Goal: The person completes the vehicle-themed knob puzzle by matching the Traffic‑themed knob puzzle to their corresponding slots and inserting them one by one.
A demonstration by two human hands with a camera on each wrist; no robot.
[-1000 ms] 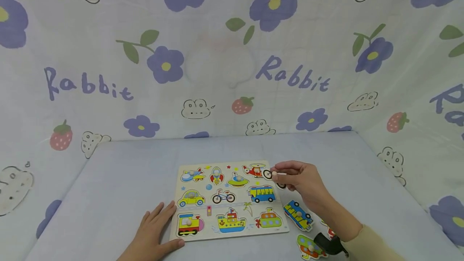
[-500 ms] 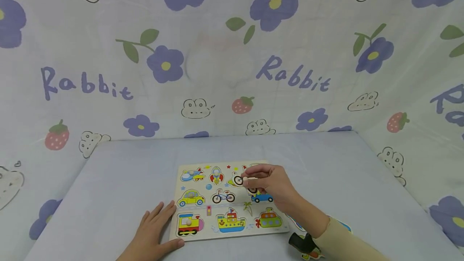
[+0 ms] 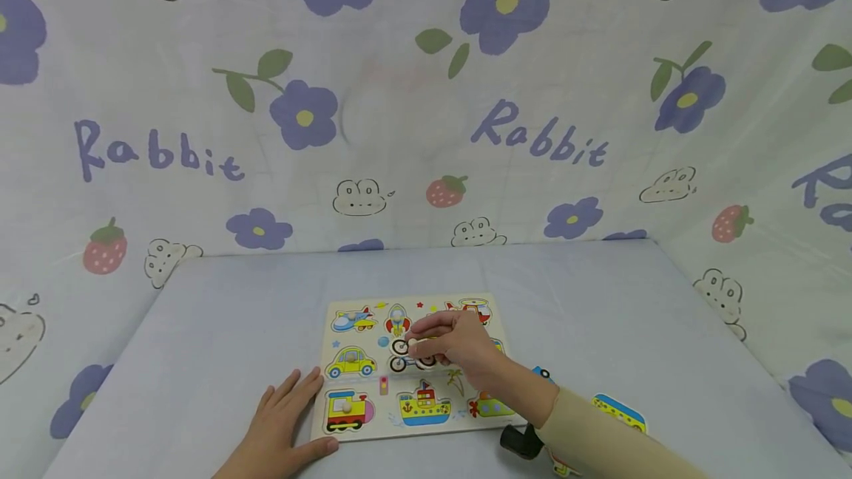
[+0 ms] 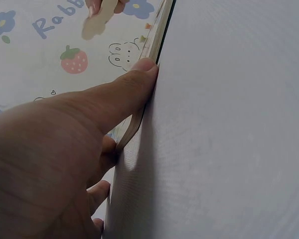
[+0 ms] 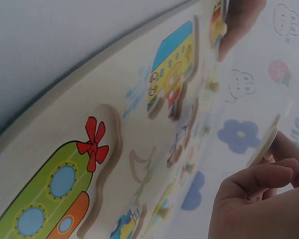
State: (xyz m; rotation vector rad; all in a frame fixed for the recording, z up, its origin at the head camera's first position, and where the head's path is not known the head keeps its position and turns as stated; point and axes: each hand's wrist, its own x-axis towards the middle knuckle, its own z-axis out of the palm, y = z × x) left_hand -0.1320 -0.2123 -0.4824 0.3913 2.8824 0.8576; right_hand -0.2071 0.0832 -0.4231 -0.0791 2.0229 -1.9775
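Note:
A wooden vehicle puzzle board [image 3: 382, 420] lies on the table. My right hand [image 3: 462, 350] pinches a bicycle puzzle piece [image 3: 400, 347] by its knob, above the bicycle recess in the board's middle row. The piece overlaps the printed bicycle in the head view; the right wrist view shows its thin edge [image 5: 264, 147], apart from the board. At the board's near left corner rests my left hand [image 3: 279, 420], thumb on the front edge and fingers along the left side. In the left wrist view its thumb [image 4: 134, 82] touches the board's edge.
Knobbed pieces such as the car [image 3: 351, 362] and train [image 3: 347, 411] sit in their recesses. The ship [image 3: 424, 406] and submarine recesses show only printed pictures. Right of the board lies a yellow and blue piece [image 3: 619, 412], others partly hidden by the sleeve. A black device [image 3: 522, 440] is at the right wrist.
My right hand has carried the bicycle piece leftward and down, from the board's upper right corner to above the bicycle recess. My left hand has stayed put.

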